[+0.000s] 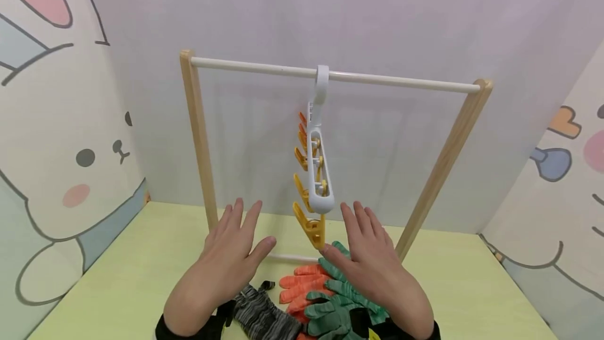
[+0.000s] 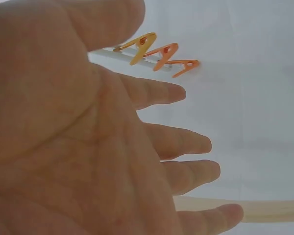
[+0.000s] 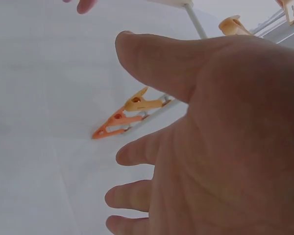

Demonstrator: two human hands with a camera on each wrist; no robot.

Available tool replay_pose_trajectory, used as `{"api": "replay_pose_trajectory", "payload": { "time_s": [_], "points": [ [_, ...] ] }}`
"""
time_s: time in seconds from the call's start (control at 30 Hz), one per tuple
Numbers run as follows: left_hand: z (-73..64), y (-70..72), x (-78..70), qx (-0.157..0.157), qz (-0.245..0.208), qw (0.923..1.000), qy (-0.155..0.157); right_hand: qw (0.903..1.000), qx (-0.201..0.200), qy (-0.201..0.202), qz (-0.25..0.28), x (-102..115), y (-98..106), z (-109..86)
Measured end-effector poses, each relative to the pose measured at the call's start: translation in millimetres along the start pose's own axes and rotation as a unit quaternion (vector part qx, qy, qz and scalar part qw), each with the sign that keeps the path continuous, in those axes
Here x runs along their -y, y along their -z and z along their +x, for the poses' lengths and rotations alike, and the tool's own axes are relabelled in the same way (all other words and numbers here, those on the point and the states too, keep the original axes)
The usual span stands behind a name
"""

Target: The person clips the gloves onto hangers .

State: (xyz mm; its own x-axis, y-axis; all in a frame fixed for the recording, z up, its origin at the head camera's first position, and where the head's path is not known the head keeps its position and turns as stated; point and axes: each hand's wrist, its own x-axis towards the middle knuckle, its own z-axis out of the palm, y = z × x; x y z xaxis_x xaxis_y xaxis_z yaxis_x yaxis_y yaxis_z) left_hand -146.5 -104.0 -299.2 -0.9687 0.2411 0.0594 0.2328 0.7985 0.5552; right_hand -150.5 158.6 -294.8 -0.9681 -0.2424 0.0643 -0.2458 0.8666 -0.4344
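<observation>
A white clip hanger (image 1: pixel 322 172) hangs by its hook from the rack's rail, end-on to me in the head view. Yellow and orange clothespins (image 1: pixel 311 224) run along it. My left hand (image 1: pixel 231 253) is held up left of the hanger, fingers straight and spread, holding nothing. On the other side my right hand (image 1: pixel 370 258) is raised the same way, its thumb tip close to the nearest yellow clothespin; whether they touch I cannot tell. Below lie orange gloves (image 1: pixel 302 287), green gloves (image 1: pixel 330 311) and a dark grey striped glove (image 1: pixel 264 311), partly hidden by my hands.
The rack has wooden side posts (image 1: pixel 200 135) and a white top rail (image 1: pixel 401 81). It stands on a pale yellow-green tabletop (image 1: pixel 118 266). A plain light cloth (image 1: pixel 264 14) forms the back, with cartoon-printed panels (image 1: pixel 71 146) at both sides.
</observation>
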Motion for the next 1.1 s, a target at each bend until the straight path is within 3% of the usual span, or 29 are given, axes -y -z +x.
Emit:
{"api": "replay_pose_trajectory", "payload": {
  "time_s": [0.2, 0.37, 0.53, 0.67, 0.87, 0.97, 1.1],
  "points": [
    [1.0, -10.3, 18.5, 0.029, 0.030, 0.9991, 0.004, 0.9983, 0.033, 0.013, 0.045, 3, -7, 5.4],
    [4.0, -25.9, 34.4, 0.076, 0.046, 0.9959, 0.015, 0.9897, 0.101, 0.040, 0.093, 5, -20, 12.7],
    [5.7, -49.0, 45.8, 0.157, 0.042, 0.9847, 0.063, 0.9800, 0.178, 0.075, 0.048, 14, -41, 21.1],
    [7.9, -75.2, 58.8, 0.201, 0.058, 0.9762, 0.056, 0.9732, 0.213, 0.083, 0.022, 25, -59, 26.7],
    [10.3, -93.4, 66.7, 0.213, 0.076, 0.9727, 0.050, 0.9647, 0.242, 0.102, 0.017, 34, -79, 34.0],
    [11.9, -88.6, 68.2, 0.212, 0.078, 0.9730, 0.048, 0.9622, 0.245, 0.117, -0.016, 36, -89, 36.5],
    [11.2, -78.7, 69.9, 0.188, 0.094, 0.9763, 0.052, 0.9582, 0.263, 0.100, -0.051, 42, -100, 40.2]
  ]
}}
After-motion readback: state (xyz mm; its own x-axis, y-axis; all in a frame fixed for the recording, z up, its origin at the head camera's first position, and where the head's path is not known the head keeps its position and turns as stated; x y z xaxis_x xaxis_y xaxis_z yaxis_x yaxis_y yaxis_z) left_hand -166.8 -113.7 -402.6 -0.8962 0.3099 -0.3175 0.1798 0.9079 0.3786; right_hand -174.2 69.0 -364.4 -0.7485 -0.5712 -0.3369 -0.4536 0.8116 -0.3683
